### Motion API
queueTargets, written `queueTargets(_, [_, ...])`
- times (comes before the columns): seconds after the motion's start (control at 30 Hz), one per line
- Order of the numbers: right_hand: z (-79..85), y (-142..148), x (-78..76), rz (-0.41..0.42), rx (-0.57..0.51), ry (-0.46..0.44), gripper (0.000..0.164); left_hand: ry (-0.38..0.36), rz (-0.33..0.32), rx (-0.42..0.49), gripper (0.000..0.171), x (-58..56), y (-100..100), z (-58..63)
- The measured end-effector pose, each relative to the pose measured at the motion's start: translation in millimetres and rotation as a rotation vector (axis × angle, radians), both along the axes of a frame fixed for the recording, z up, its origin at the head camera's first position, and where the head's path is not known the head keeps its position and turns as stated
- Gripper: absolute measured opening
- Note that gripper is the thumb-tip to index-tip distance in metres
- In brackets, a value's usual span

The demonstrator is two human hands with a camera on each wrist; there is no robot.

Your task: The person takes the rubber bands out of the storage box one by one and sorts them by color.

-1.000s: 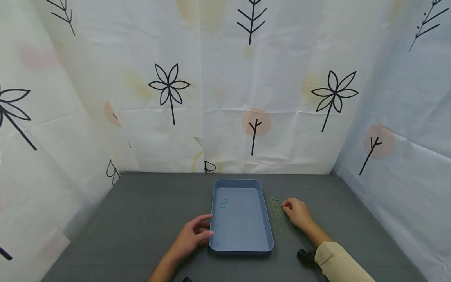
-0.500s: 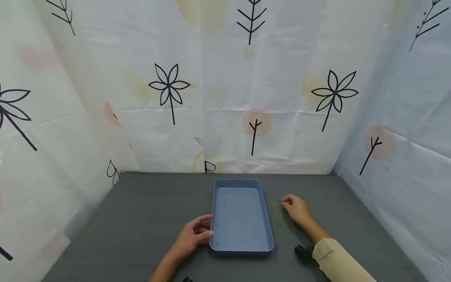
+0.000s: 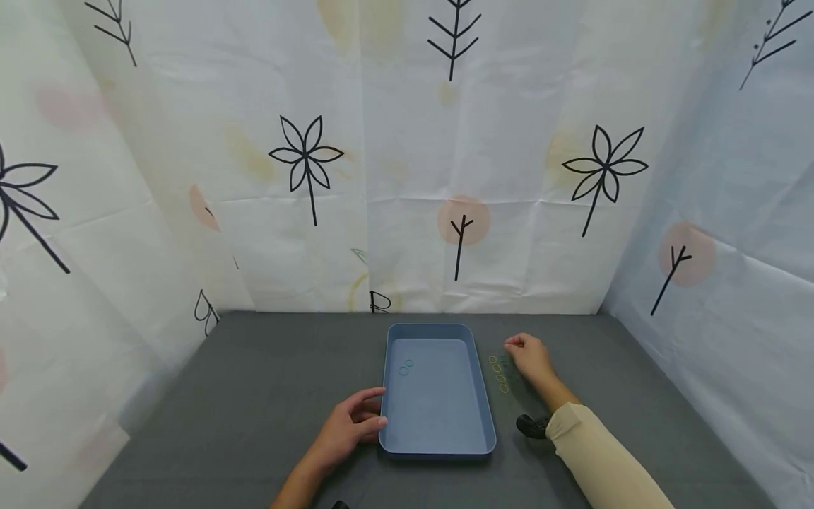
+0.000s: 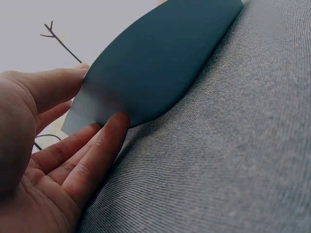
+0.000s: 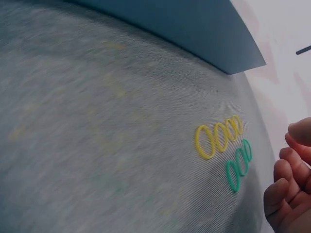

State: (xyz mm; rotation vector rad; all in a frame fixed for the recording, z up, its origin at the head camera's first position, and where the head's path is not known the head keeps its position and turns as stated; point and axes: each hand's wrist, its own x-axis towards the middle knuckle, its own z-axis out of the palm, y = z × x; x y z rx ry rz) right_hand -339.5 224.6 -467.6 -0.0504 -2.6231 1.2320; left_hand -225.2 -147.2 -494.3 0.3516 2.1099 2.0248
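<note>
A blue rectangular tray [image 3: 439, 396] lies on the grey cloth, with two small green rings [image 3: 403, 371] inside near its left wall. My left hand [image 3: 346, 428] touches the tray's left side with outstretched fingers. Its thumb and fingertips meet the outer wall in the left wrist view. Right of the tray lie several yellow rings [image 5: 205, 141] in a row, with three green rings [image 5: 233, 176] alongside. My right hand [image 3: 529, 357] is just beyond the far end of these rows, fingers curled and thumb close to the index fingertip. No ring shows between the fingertips.
A grey cloth-covered table [image 3: 292, 375] surrounds the tray. White printed sheets [image 3: 407, 141] hang along the back and both sides. A black strap-like device [image 3: 533, 426] sits at the right wrist beside a cream sleeve [image 3: 600, 452].
My right hand has moved away from me, along the ring rows to their far end, and the forearm has shifted left. The left hand and tray look still.
</note>
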Motion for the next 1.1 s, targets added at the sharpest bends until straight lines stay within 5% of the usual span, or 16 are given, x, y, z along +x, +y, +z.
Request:
queueTargets(0.43, [26.4, -19.3, -13.5, -0.025, -0.13, -0.163, 0.025, 0.0, 0.004, 0.007, 0.057, 0.5, 0.7, -1.9])
queueTargets(0.77, [38.3, -49.9, -18.5, -0.034, -0.508, -0.203, 0.024, 0.006, 0.001, 0.007, 0.057, -0.1, 1.0, -2.6])
queueTargets(1.1, [46.9, -82.2, -25.0, -0.056, -0.716, -0.201, 0.024, 0.005, 0.002, 0.008, 0.057, -0.1, -0.3, -1.5])
